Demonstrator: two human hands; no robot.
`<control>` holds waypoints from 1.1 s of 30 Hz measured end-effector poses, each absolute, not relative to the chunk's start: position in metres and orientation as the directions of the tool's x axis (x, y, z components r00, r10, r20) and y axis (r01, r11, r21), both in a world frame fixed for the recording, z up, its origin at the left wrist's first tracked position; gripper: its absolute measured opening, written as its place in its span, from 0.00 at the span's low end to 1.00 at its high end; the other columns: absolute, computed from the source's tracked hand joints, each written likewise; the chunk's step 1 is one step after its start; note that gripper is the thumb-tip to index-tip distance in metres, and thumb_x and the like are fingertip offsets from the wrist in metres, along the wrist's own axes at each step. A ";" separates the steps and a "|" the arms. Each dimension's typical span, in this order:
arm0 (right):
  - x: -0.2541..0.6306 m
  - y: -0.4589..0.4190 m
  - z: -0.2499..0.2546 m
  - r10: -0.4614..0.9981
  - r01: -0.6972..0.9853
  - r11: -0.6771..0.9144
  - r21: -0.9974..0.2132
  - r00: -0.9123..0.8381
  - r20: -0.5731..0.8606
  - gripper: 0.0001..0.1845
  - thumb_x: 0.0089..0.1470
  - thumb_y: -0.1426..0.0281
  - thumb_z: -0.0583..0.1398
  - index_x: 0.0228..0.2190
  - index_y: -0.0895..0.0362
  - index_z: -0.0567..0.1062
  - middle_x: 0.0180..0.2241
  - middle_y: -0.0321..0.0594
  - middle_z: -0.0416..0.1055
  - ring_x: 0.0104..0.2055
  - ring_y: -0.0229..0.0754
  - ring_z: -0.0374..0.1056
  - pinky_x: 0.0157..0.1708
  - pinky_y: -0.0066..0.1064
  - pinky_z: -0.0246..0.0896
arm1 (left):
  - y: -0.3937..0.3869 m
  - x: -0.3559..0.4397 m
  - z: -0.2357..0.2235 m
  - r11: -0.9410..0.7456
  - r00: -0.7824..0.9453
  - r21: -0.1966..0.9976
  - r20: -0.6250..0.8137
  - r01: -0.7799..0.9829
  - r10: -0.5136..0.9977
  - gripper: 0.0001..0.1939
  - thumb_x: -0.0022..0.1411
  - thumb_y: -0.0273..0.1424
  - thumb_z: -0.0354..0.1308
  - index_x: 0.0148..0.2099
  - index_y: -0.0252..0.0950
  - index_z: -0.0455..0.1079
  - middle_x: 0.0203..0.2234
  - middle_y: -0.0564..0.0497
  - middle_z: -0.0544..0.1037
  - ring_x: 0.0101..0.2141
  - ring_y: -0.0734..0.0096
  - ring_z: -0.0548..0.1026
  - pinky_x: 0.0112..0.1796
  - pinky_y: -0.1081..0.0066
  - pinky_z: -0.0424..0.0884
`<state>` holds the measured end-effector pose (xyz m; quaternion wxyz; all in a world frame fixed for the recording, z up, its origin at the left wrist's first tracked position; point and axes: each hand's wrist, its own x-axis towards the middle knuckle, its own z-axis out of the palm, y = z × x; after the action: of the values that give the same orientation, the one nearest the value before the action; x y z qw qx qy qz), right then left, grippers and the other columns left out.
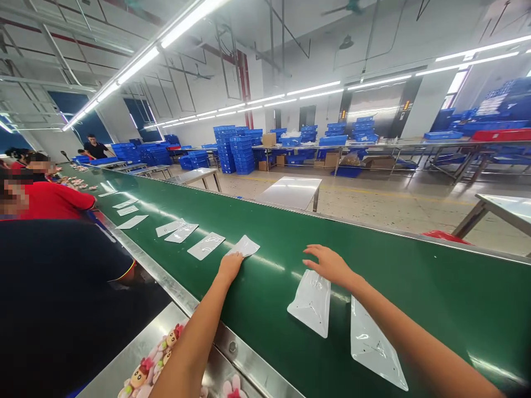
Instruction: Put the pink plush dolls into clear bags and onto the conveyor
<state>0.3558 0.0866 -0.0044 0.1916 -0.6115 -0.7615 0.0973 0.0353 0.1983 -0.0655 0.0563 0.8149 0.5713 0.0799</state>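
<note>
A long green conveyor belt (415, 287) runs from lower right to upper left. My left hand (229, 265) reaches onto it and rests its fingers on a small clear plastic bag (245, 246). My right hand (327, 264) hovers open, fingers spread, just above the top end of another clear bag (311, 303). A third clear bag (373, 345) lies to its right, partly under my forearm. Further up the belt lie several more flat bags (206, 245).
Small plush dolls (155, 365) sit on the steel ledge (232, 347) at the belt's near side. A co-worker in a dark top (62, 298) stands close at my left, others in red (53, 200) beyond. Steel tables (290, 192) and stacked blue crates (234, 149) lie across the aisle.
</note>
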 end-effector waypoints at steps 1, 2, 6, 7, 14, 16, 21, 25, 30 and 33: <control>0.340 0.089 -0.005 0.944 0.887 0.306 -0.345 -0.238 0.228 0.20 0.55 0.61 0.53 0.47 0.54 0.69 0.53 0.43 0.62 0.54 0.47 0.58 0.52 0.39 0.53 | 0.192 0.041 -0.059 -0.359 0.353 0.175 0.066 0.917 0.933 0.17 0.63 0.29 0.41 0.44 0.31 0.70 0.42 0.36 0.74 0.46 0.55 0.71 0.47 0.59 0.62; 0.322 0.091 -0.006 0.909 0.864 0.396 -0.310 -0.322 0.263 0.20 0.54 0.64 0.54 0.48 0.54 0.68 0.54 0.43 0.62 0.55 0.46 0.58 0.53 0.38 0.52 | 0.184 0.047 -0.051 -0.380 0.374 0.171 0.067 0.909 0.925 0.16 0.63 0.29 0.43 0.42 0.32 0.72 0.39 0.36 0.76 0.44 0.55 0.72 0.46 0.60 0.63; 0.255 0.096 -0.010 0.808 0.802 0.563 -0.200 -0.483 0.338 0.30 0.47 0.70 0.62 0.52 0.57 0.62 0.56 0.48 0.59 0.58 0.49 0.53 0.56 0.42 0.46 | 0.149 0.066 -0.012 -0.465 0.462 0.203 0.066 0.862 0.884 0.13 0.59 0.34 0.49 0.36 0.33 0.74 0.34 0.39 0.77 0.41 0.53 0.73 0.43 0.62 0.64; 0.243 0.095 -0.010 0.804 0.791 0.574 -0.211 -0.496 0.327 0.28 0.47 0.70 0.62 0.51 0.58 0.64 0.53 0.49 0.62 0.56 0.49 0.55 0.55 0.42 0.47 | 0.139 0.065 -0.001 -0.476 0.476 0.223 0.058 0.851 0.877 0.14 0.59 0.35 0.50 0.35 0.34 0.74 0.33 0.40 0.78 0.40 0.53 0.73 0.43 0.62 0.64; 0.209 0.066 -0.002 0.865 0.449 0.415 -0.792 -0.465 0.189 0.18 0.57 0.60 0.50 0.39 0.58 0.73 0.34 0.41 0.74 0.37 0.44 0.69 0.36 0.32 0.62 | 0.067 -0.010 0.062 -0.203 0.415 0.887 0.014 0.415 0.910 0.29 0.54 0.50 0.48 0.48 0.34 0.70 0.38 0.45 0.77 0.39 0.60 0.73 0.41 0.65 0.66; 0.198 0.051 0.001 0.853 0.198 0.249 -0.948 -0.509 0.118 0.22 0.54 0.57 0.53 0.42 0.60 0.72 0.34 0.40 0.74 0.36 0.42 0.70 0.34 0.31 0.63 | 0.041 -0.029 0.056 -0.055 0.472 0.983 -0.034 0.173 0.881 0.34 0.49 0.53 0.53 0.51 0.33 0.68 0.40 0.42 0.76 0.42 0.56 0.72 0.42 0.63 0.66; 0.167 0.019 -0.001 0.778 0.183 0.226 -0.957 -0.625 0.065 0.23 0.50 0.54 0.56 0.38 0.60 0.74 0.34 0.39 0.75 0.36 0.41 0.69 0.34 0.30 0.62 | -0.021 -0.028 0.008 0.124 0.275 0.992 -0.120 0.003 0.954 0.37 0.43 0.47 0.63 0.52 0.33 0.65 0.43 0.41 0.75 0.43 0.55 0.72 0.42 0.62 0.67; 0.163 0.006 -0.016 0.724 0.551 0.418 -0.722 -0.682 -0.101 0.25 0.45 0.48 0.57 0.32 0.57 0.76 0.29 0.40 0.75 0.31 0.44 0.70 0.31 0.31 0.61 | -0.051 -0.030 -0.013 0.098 -0.114 0.989 -0.111 -0.115 0.987 0.30 0.49 0.45 0.61 0.51 0.35 0.65 0.41 0.44 0.76 0.40 0.62 0.74 0.42 0.65 0.68; 0.165 -0.005 -0.037 0.574 0.564 0.370 -0.738 -0.764 -0.296 0.16 0.49 0.57 0.57 0.25 0.57 0.74 0.19 0.35 0.71 0.21 0.36 0.67 0.23 0.26 0.59 | -0.071 -0.043 -0.011 0.020 -0.161 1.000 -0.023 -0.023 0.987 0.26 0.44 0.44 0.64 0.43 0.33 0.71 0.32 0.48 0.78 0.33 0.66 0.73 0.37 0.69 0.68; 0.175 -0.003 -0.022 0.701 0.479 0.425 -0.768 -0.711 -0.055 0.13 0.49 0.61 0.58 0.23 0.57 0.72 0.18 0.33 0.69 0.21 0.34 0.64 0.23 0.24 0.57 | -0.077 -0.036 -0.006 0.016 -0.040 0.989 -0.010 0.146 0.999 0.21 0.47 0.43 0.62 0.38 0.32 0.72 0.28 0.49 0.77 0.30 0.68 0.72 0.33 0.71 0.67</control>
<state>0.1754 -0.0031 -0.0219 0.1380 -0.3545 -0.8328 0.4022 -0.0358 -0.0774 -0.0062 0.4555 0.5221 0.5483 0.4683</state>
